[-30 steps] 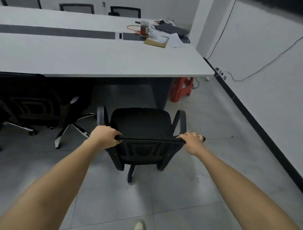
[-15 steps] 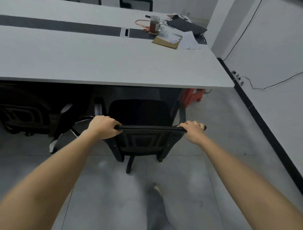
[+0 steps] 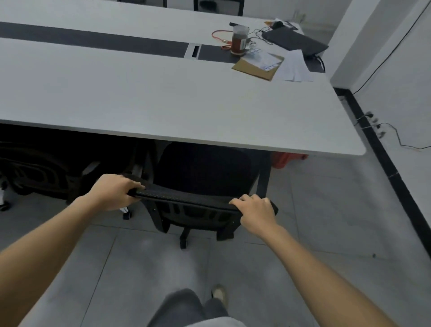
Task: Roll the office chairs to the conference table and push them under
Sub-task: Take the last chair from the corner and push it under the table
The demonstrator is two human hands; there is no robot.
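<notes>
Now, chair: black mesh-backed office chair (image 3: pixel 203 172), seat partly beneath the long white conference table (image 3: pixel 163 100).
Left hand (image 3: pixel 114 195): clamped on backrest's top edge.
Right hand (image 3: pixel 256 212): clamped likewise.
Neighbour: second black chair (image 3: pixel 35 168), under table.

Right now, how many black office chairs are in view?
4. One black mesh-backed office chair held by both hands; one tucked under the table at left; two backrests beyond the table's far edge. More may be hidden.

Both arms reach forward, left hand (image 3: pixel 114 192) and right hand (image 3: pixel 256 213) curled closed, palms down.
</notes>
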